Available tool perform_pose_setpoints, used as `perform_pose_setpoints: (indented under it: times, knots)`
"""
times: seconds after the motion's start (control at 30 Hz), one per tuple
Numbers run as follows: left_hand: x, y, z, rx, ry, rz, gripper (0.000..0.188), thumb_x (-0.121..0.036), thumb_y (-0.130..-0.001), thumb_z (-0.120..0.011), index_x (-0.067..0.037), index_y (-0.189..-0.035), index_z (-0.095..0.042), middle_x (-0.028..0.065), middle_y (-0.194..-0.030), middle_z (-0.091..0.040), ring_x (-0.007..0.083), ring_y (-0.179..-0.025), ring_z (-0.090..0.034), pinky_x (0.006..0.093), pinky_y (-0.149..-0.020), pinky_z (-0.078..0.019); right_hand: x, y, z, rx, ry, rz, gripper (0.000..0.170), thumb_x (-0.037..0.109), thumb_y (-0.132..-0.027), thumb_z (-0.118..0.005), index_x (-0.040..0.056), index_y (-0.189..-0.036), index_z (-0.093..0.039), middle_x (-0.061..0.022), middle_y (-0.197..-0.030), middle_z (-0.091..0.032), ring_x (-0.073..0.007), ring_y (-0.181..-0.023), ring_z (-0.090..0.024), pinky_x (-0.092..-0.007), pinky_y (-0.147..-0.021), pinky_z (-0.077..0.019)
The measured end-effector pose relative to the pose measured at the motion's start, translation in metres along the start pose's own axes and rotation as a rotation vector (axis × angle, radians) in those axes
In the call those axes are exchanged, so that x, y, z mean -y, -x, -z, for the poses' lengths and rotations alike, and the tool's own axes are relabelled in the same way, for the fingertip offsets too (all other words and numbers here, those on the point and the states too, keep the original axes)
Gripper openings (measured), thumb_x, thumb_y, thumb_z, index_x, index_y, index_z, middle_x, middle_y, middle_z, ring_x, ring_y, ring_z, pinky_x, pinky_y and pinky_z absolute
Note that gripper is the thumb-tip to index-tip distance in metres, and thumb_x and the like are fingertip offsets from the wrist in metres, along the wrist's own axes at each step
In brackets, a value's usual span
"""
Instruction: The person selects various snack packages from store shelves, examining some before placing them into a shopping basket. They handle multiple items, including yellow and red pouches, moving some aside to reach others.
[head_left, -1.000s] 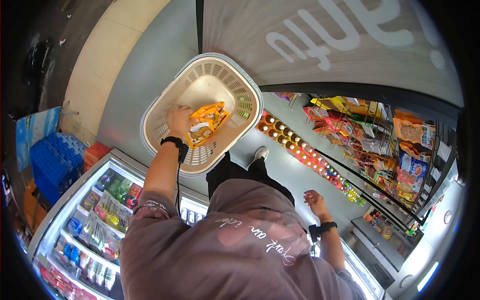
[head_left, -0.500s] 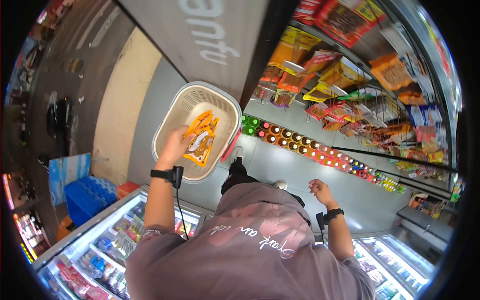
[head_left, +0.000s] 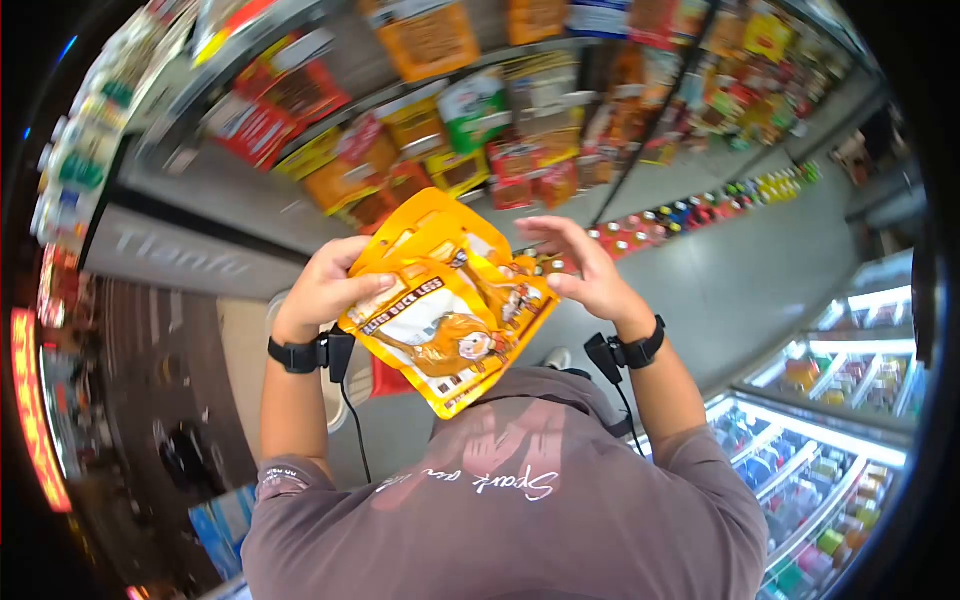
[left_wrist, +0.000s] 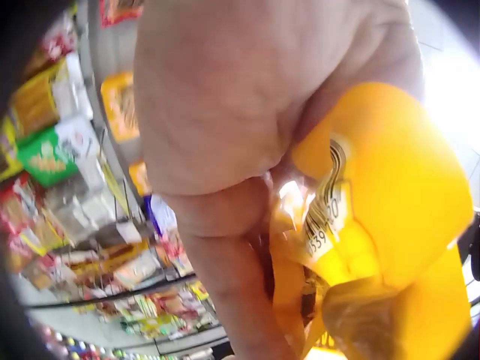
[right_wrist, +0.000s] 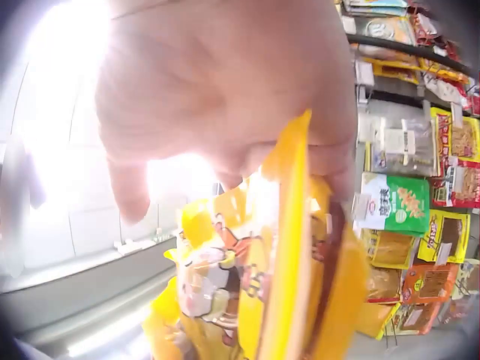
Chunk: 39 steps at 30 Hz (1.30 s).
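My left hand (head_left: 335, 285) pinches a few yellow-orange duck leg packets (head_left: 440, 320) by their upper left side, thumb across the front. They are fanned out in front of my chest, and the nearest one's printed label faces up. In the left wrist view, a yellow packet (left_wrist: 405, 180) with a barcode hangs beside the hand. My right hand (head_left: 590, 275) is at the packets' right edge, its thumb and fingers spread apart. The right wrist view has the thumb away from the packets (right_wrist: 277, 277), while the fingers are partly hidden behind them.
Hanging snack bags (head_left: 420, 130) fill the rack ahead. Rows of bottles (head_left: 640, 235) line the floor beneath it. A lit glass-topped freezer (head_left: 800, 480) stands at right, and a grey lettered panel (head_left: 180, 250) at left.
The left hand has lifted the packets out of the basket and brought them before the chest. The right hand has come up to their edge. The view has turned toward the snack rack.
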<state>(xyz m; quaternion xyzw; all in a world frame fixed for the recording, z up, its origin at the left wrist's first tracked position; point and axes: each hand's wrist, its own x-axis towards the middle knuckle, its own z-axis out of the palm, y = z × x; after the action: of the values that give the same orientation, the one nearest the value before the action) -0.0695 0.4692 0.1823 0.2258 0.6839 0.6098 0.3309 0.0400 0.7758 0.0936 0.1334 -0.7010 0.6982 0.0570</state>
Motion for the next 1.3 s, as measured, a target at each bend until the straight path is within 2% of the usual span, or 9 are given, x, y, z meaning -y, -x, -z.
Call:
perform_pose_setpoints:
  times: [0.07, 0.17, 0.27, 0.37, 0.5, 0.67, 0.8, 1.03, 1.3]
  knots:
    - [-0.007, -0.057, -0.053, 0.191, 0.077, 0.048, 0.03, -0.006, -0.083, -0.065, 0.004, -0.111, -0.059, 0.004, -0.097, -0.065, 0.0066, -0.085, -0.059, 0.0236, -0.076, -0.0488, 0.018, 0.028, 0.045, 0.145, -0.253, -0.136, 0.069, 0.028, -0.082, -0.069, -0.0005, -0.135, -0.033, -0.0118, -0.124, -0.051, -0.0177, -0.115, -0.049, -0.0347, -0.098, -0.0396]
    - [0.002, -0.135, -0.121, 0.364, 0.074, 0.08, 0.029, -0.007, -0.083, -0.066, 0.003, -0.109, -0.059, 0.0035, -0.097, -0.065, 0.0065, -0.084, -0.061, 0.0232, -0.076, -0.0501, 0.026, 0.075, 0.102, 0.118, -0.224, -0.249, 0.072, 0.031, -0.079, -0.073, -0.0012, -0.132, -0.036, -0.0111, -0.122, -0.052, -0.0171, -0.115, -0.049, -0.0324, -0.098, -0.0391]
    - [0.017, -0.185, -0.207, 0.489, 0.077, 0.202, 0.027, -0.007, -0.082, -0.068, 0.001, -0.107, -0.059, 0.0033, -0.096, -0.066, 0.0067, -0.081, -0.062, 0.0225, -0.073, -0.0512, 0.015, 0.15, 0.135, -0.141, -0.219, -0.297, 0.075, 0.033, -0.074, -0.078, -0.0008, -0.129, -0.038, -0.0098, -0.119, -0.053, -0.0161, -0.113, -0.049, -0.0306, -0.097, -0.0387]
    - [0.033, -0.239, -0.257, 0.655, 0.008, 0.323, 0.027, -0.008, -0.081, -0.069, 0.0, -0.106, -0.059, 0.0036, -0.095, -0.066, 0.0075, -0.083, -0.063, 0.023, -0.075, -0.0504, -0.003, 0.189, 0.156, -0.308, -0.207, -0.545, 0.08, 0.025, -0.072, -0.08, 0.0011, -0.133, -0.035, -0.0067, -0.128, -0.047, -0.0151, -0.121, -0.042, -0.0311, -0.103, -0.0331]
    - [0.061, -0.298, -0.331, 0.825, 0.064, 0.439, 0.028, -0.014, -0.086, -0.065, 0.0, -0.109, -0.056, 0.0057, -0.1, -0.065, 0.0092, -0.084, -0.063, 0.0236, -0.074, -0.0509, -0.017, 0.243, 0.192, -0.575, -0.329, -0.523, 0.077, 0.018, -0.071, -0.079, 0.0023, -0.133, -0.036, -0.0064, -0.127, -0.049, -0.0155, -0.12, -0.045, -0.0314, -0.103, -0.0345]
    - [0.078, -0.377, -0.422, 0.97, 0.727, 0.482, 0.047, -0.028, -0.092, -0.058, -0.004, -0.13, -0.043, 0.0097, -0.128, -0.052, 0.017, -0.115, -0.053, 0.0341, -0.093, -0.0452, -0.007, 0.28, 0.28, -0.89, -0.379, -0.495, 0.073, 0.01, -0.072, -0.074, 0.0029, -0.134, -0.036, -0.007, -0.125, -0.053, -0.0167, -0.115, -0.052, -0.0316, -0.099, -0.0402]
    - [0.063, -0.44, -0.502, 1.212, 0.736, 0.494, 0.063, -0.022, -0.09, -0.058, -0.008, -0.143, -0.026, 0.0075, -0.139, -0.041, 0.021, -0.128, -0.041, 0.039, -0.106, -0.0314, 0.009, 0.283, 0.349, -1.16, -0.416, -0.439, 0.069, 0.008, -0.075, -0.07, 0.0026, -0.135, -0.035, -0.0074, -0.124, -0.054, -0.0164, -0.113, -0.053, -0.0318, -0.096, -0.0427]
    - [0.013, -0.525, -0.621, 1.096, 0.555, 0.701, 0.055, -0.009, -0.088, -0.055, -0.006, -0.138, -0.031, 0.0121, -0.133, -0.047, 0.0236, -0.118, -0.052, 0.0394, -0.098, -0.0443, 0.029, 0.268, 0.473, -1.416, -0.321, -0.277, 0.058, 0.003, -0.083, -0.056, 0.0028, -0.136, -0.032, -0.0096, -0.123, -0.053, -0.0176, -0.112, -0.053, -0.0313, -0.095, -0.0431]
    - [0.008, -0.599, -0.706, 0.931, 0.457, 0.495, 0.06, -0.005, -0.086, -0.06, -0.006, -0.137, -0.03, 0.0089, -0.129, -0.049, 0.0201, -0.118, -0.049, 0.0355, -0.099, -0.0415, 0.012, 0.289, 0.599, -1.29, -0.569, -0.179, 0.058, 0.01, -0.089, -0.054, 0.0019, -0.138, -0.026, -0.0113, -0.13, -0.046, -0.0168, -0.117, -0.048, -0.0306, -0.097, -0.041]
